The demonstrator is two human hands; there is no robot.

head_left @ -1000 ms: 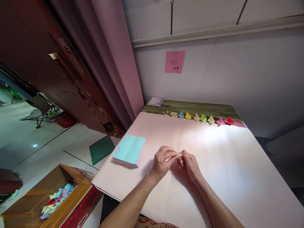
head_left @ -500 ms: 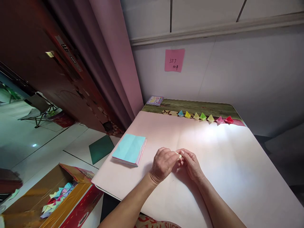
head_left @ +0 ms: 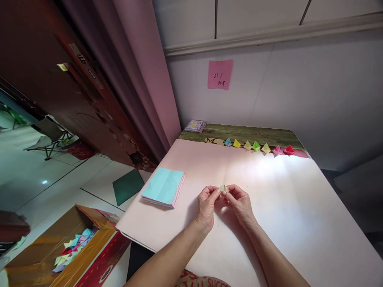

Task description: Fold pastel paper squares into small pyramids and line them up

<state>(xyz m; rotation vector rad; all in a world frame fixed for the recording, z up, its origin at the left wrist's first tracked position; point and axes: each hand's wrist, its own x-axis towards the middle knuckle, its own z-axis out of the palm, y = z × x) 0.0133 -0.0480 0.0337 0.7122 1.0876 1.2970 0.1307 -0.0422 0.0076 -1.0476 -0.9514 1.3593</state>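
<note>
Between my two hands, just above the table, is a small pale yellow folded paper piece (head_left: pixel 223 188). My left hand (head_left: pixel 207 203) pinches its left side between thumb and fingers. On the other side my right hand (head_left: pixel 241 204) grips it the same way, so both thumbs meet near its lower edge. Fingers cover much of the paper. Left of my hands lies a stack of square paper (head_left: pixel 163 185), light blue on top. Along the far edge stands a row of several small folded paper pieces, among them a blue one (head_left: pixel 228 142), a green one (head_left: pixel 255 146) and a red one (head_left: pixel 289 150).
A pack with a colourful cover (head_left: pixel 196 126) sits at the table's far left corner. On the floor at lower left, a cardboard box (head_left: pixel 98 243) holds several folded papers (head_left: pixel 74 248). A pink note (head_left: pixel 220 75) is stuck on the wall behind the pinkish table (head_left: pixel 284 223).
My left hand has turned from lying over the paper to pinching its left side, thumb up. The folded paper shows more clearly and a little higher between both hands.
</note>
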